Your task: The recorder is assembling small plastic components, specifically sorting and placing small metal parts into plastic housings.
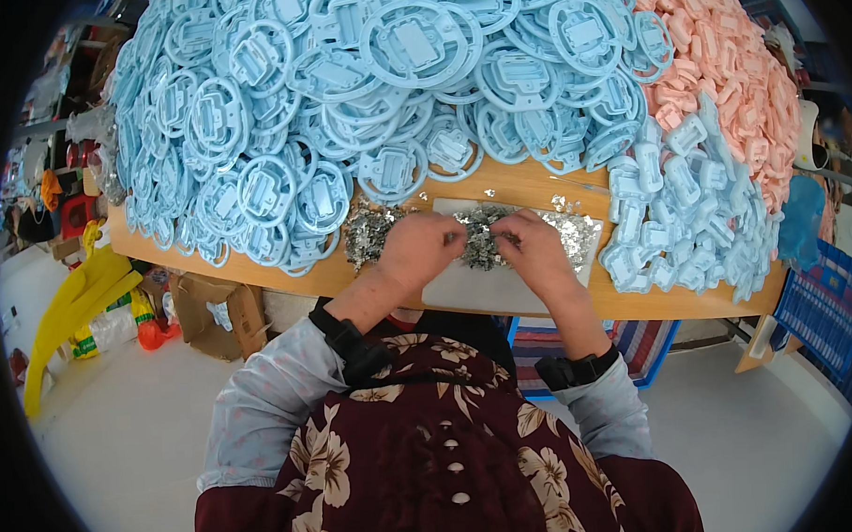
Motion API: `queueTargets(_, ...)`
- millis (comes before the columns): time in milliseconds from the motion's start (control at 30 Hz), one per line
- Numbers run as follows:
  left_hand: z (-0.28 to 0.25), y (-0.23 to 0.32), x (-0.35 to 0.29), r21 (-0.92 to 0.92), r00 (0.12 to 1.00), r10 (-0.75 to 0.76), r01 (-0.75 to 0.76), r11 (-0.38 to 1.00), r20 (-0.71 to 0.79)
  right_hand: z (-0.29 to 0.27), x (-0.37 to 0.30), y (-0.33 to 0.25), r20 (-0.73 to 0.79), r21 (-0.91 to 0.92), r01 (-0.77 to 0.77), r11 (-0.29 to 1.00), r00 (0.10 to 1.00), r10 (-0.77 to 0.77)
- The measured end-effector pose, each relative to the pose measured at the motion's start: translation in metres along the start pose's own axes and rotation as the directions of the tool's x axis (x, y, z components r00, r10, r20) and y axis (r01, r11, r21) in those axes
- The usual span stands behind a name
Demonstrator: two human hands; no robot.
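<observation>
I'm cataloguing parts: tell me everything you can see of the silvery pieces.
The silvery pieces are tiny, shiny, metallic-looking, heaped loosely on a white board and on the table left of it; a few lie beyond. The left hand and right hand are at the middle heap; whether they pinch any is unclear.

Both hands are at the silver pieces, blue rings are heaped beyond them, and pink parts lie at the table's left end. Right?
Not quite: the head view shows the pink parts at the right end of the table, not the left. The rest holds: left hand and right hand are at the silver pieces, blue rings heaped beyond.
</observation>
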State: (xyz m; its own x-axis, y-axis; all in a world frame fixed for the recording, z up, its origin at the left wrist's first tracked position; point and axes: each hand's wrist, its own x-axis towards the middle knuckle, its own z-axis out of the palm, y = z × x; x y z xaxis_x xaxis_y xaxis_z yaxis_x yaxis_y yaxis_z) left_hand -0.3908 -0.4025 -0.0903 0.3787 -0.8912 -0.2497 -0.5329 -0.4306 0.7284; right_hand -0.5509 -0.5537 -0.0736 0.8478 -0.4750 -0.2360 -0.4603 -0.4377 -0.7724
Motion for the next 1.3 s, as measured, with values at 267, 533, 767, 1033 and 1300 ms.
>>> queueTargets(267,-0.028,-0.027,-0.001,0.29,0.96,-0.2,0.251,0.923,-0.197,-0.008,0.004,0.014,-0.088,0.049,-0.121,0.992,0.988,0.125)
queueTargets(533,0.002,-0.042,0.019,0.491,0.98,-0.136,0.192,0.85,-0.147,-0.007,0.013,0.017,-0.102,-0.049,-0.087,0.995,0.991,0.082)
queueTargets(767,-0.007,-0.032,0.018,0.329,0.958,-0.154,0.23,0.916,-0.241,-0.008,0.023,0.038,-0.124,-0.19,-0.082,0.978,0.99,0.059)
queueTargets(1033,-0.024,-0.016,-0.026,0.207,0.978,-0.19,0.204,0.957,-0.081,-0.013,0.023,0.043,-0.165,-0.153,-0.104,0.983,0.983,0.078)
queueTargets(1300,-0.03,-0.015,-0.032,0.032,0.963,-0.258,0.26,0.965,-0.073,-0.005,0.048,0.061,-0.371,-0.458,-0.187,0.869,0.928,0.004)
